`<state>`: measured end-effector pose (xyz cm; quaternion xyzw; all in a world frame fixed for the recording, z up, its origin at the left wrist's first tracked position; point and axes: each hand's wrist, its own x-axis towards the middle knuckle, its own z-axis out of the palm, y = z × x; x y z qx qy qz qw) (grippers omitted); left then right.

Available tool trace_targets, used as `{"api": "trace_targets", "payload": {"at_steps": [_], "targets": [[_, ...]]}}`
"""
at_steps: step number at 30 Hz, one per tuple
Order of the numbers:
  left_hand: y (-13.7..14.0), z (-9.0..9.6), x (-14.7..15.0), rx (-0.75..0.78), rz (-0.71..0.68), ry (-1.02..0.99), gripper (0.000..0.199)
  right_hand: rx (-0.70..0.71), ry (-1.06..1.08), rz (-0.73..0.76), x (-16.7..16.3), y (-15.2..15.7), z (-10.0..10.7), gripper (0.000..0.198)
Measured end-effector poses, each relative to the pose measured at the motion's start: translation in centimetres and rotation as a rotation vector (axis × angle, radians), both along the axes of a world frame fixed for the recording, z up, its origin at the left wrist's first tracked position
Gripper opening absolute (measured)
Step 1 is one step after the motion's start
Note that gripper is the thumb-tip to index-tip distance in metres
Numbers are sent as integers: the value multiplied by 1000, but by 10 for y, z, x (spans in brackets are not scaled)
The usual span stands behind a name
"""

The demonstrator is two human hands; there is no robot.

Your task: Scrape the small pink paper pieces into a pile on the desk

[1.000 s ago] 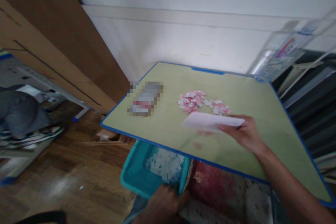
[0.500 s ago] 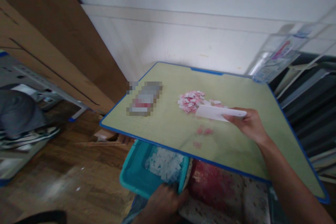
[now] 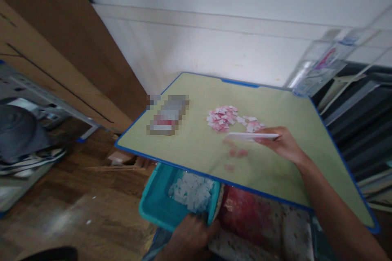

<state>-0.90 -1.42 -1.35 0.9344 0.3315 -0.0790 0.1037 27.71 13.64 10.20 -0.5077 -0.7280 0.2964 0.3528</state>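
Note:
My right hand is closed around a white flat scraper, held almost edge-on above the yellow-green tabletop. Just beyond the blade lies a pile of small pink-and-white paper-like pieces. A smaller cluster of the same pieces sits to its right, close to my fingers. Below the table's near edge, my left hand is closed on the near rim of a teal plastic basin. White square pieces fill part of the basin. The left fingertips are partly dark and hard to see.
A blurred-out object lies on the table's left side. A clear plastic bottle leans at the back right. A red-stained board or box is under the near edge. Cardboard and shoes are at the left.
My right hand has turned the scraper from showing its flat face to nearly edge-on and moved it slightly left, uncovering the small cluster. The left hand holds still.

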Motion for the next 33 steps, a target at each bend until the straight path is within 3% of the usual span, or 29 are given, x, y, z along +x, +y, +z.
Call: {"api": "trace_targets", "payload": {"at_steps": [6, 12, 15, 21, 28, 33], "targets": [[1, -1, 0, -19, -14, 12, 34, -3, 47, 22, 1, -3, 3, 20], [2, 5, 3, -21, -3, 30, 35, 40, 92, 389, -30, -5, -1, 18], [3, 6, 4, -36, -4, 25, 34, 8, 97, 489, -38, -6, -1, 18], [4, 9, 3, -56, -8, 59, 34, -6, 128, 544, -24, -3, -4, 15], [6, 12, 4, -80, -9, 60, 35, -144, 52, 573, 6, -10, 1, 22], [7, 12, 6, -112, 16, 53, 36, -222, 71, 424, 17, -33, 19, 24]]}}
